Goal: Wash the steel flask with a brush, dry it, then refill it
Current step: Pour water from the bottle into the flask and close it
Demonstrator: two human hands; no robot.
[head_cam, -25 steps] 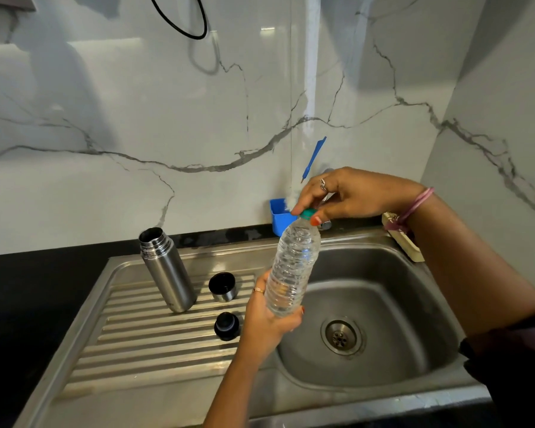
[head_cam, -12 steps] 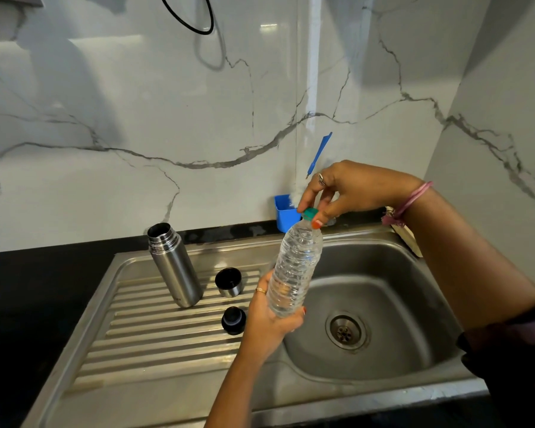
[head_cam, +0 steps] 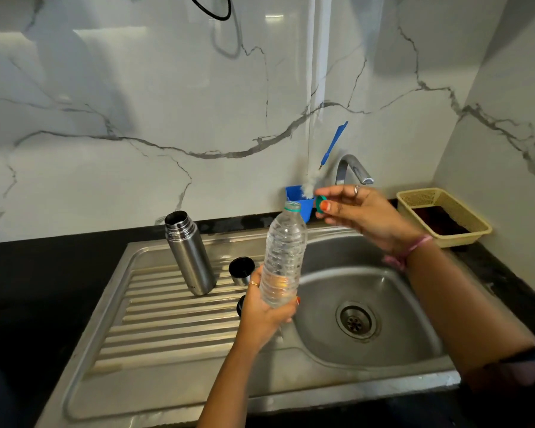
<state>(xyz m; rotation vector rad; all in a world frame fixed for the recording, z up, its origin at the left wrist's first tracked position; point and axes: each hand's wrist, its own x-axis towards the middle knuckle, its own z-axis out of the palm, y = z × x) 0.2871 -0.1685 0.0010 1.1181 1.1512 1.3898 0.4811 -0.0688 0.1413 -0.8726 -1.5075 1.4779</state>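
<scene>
The steel flask (head_cam: pixel 189 254) stands upright and uncapped on the ribbed drainboard (head_cam: pixel 155 322). My left hand (head_cam: pixel 267 310) grips the lower part of a clear plastic water bottle (head_cam: pixel 285 254), held upright with its mouth open, over the sink's left rim. My right hand (head_cam: pixel 359 211) pinches the bottle's green cap (head_cam: pixel 320 201) just right of the bottle's neck. The flask's steel cup lid (head_cam: pixel 241 270) sits beside the flask. A black stopper (head_cam: pixel 240 305) is mostly hidden behind my left hand. The blue-handled bottle brush (head_cam: pixel 328 156) stands in a blue holder (head_cam: pixel 300 200) against the wall.
The sink basin (head_cam: pixel 383 291) with its drain (head_cam: pixel 356 321) lies to the right. A tap (head_cam: pixel 352 168) curves over its back edge. A beige plastic basket (head_cam: pixel 442 216) sits on the black counter at the right corner. Marble walls close the back and right.
My right hand has taken the green cap off the bottle and moved it slightly right of the neck. The view has shifted, showing the tap and basket.
</scene>
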